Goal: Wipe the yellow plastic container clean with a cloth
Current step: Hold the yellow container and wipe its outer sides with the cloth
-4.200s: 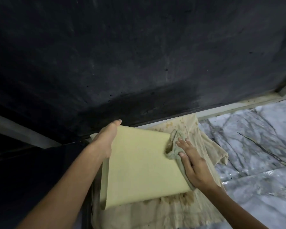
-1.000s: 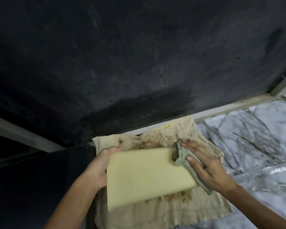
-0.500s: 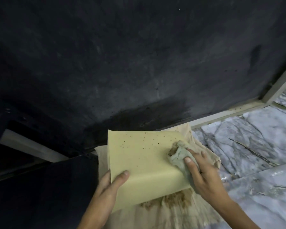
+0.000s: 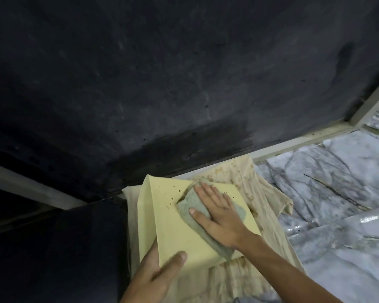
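Right hand (image 4: 219, 217), fingers spread and palm flat, pressing a grey-green cloth (image 4: 189, 207) against the broad upper face of the yellow plastic container (image 4: 175, 232); the hand grips nothing, the cloth lying pinned beneath palm and fingers, with one end bunched ahead of the fingertips and the other trailing past the wrist to the container's near edge. Left hand (image 4: 155, 274), partly closed on the container's near left corner, thumb lying across the top face, the remaining fingers hidden below. The container lies with its flat face up, slightly tilted, and bears small dark specks on the area beyond and to the left of the cloth. Beneath it is a stained beige sheet of fabric (image 4: 254, 189), creased and marked with brown spots, spread over a grey-veined marble surface (image 4: 328, 171). Beyond the sheet runs a pale frame strip (image 4: 293, 143), and behind that a dark wall (image 4: 162, 73).
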Available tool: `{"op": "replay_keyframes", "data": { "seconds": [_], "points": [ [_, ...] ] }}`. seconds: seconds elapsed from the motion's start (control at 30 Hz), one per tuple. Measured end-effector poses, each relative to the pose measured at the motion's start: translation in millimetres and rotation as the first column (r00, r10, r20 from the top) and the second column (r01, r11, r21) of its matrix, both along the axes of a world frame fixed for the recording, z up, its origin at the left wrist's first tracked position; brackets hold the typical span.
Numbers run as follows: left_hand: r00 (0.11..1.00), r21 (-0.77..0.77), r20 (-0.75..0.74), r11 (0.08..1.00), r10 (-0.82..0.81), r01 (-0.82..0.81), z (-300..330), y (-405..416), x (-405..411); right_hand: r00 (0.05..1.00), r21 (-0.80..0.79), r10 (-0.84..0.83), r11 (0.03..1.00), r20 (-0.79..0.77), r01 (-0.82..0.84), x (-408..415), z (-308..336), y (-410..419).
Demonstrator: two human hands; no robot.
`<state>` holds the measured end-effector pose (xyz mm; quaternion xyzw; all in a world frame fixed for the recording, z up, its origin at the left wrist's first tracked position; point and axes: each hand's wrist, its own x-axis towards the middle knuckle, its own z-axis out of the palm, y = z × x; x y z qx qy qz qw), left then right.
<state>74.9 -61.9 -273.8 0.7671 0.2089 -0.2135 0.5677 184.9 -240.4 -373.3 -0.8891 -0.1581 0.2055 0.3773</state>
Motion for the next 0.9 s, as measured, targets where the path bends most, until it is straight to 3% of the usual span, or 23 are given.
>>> {"op": "replay_keyframes", "data": {
  "seconds": [0.13, 0.33, 0.5, 0.6, 0.7, 0.9],
  "points": [
    [1.000, -0.003, -0.025, 1.000, -0.004, 0.004, -6.4, 2.1, 1.4, 1.000, -0.063, 0.000, 0.998, 0.022, 0.001, -19.6, 6.8, 10.8],
    [0.992, -0.020, 0.032, 0.992, -0.122, 0.123, -12.9, 8.7, 9.0, 0.994, -0.036, 0.066, 0.997, 0.090, -0.063, -27.9, 39.8, 51.4],
    [1.000, -0.008, -0.015, 1.000, 0.026, -0.026, -16.5, 8.7, 7.3, 0.995, -0.028, 0.044, 0.999, 0.087, -0.041, 3.1, 26.5, 55.9],
    [0.970, 0.001, -0.015, 0.970, 0.242, -0.242, -24.6, -0.5, -2.7, 0.996, -0.117, -0.055, 0.991, 0.066, 0.063, 15.7, -1.0, 30.2],
    [0.941, 0.014, -0.004, 0.941, 0.338, -0.338, -32.7, -0.3, -9.3, 0.976, -0.206, -0.218, 0.954, 0.019, 0.217, 25.7, -31.5, -2.6],
    [0.982, -0.006, 0.059, 0.984, 0.179, -0.179, -30.7, 3.7, -1.7, 0.872, -0.226, -0.482, 0.862, -0.089, 0.454, 12.0, -34.9, -6.9]
  ]
}}
